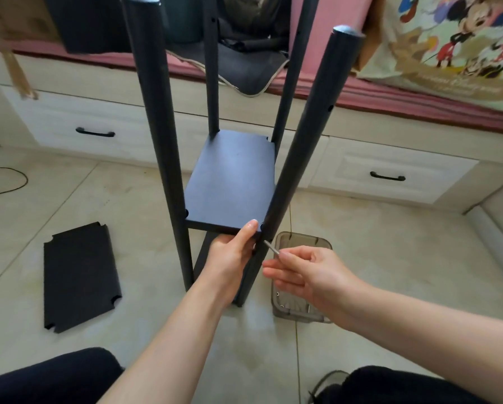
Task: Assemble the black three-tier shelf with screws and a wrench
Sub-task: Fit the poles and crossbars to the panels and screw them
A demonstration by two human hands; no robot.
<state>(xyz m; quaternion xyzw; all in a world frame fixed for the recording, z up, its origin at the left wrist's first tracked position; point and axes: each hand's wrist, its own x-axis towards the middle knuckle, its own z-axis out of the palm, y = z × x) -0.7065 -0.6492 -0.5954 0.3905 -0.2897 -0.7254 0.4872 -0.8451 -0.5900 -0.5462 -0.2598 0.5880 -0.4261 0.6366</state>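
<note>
Two hands work: left (232, 258) grips one mounted shelf board (229, 182) among four posts, right (305, 275) pinches one wrench (271, 247).

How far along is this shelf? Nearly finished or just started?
Roughly midway, I'd guess. Done: four poles stand upright with one board set between them, and a lower board seems to sit beneath it. In hand: the left hand steadies that board's near corner while the right hand pinches a screw aimed at the near right pole. Left: one loose board lies on the floor, unmounted.
</note>
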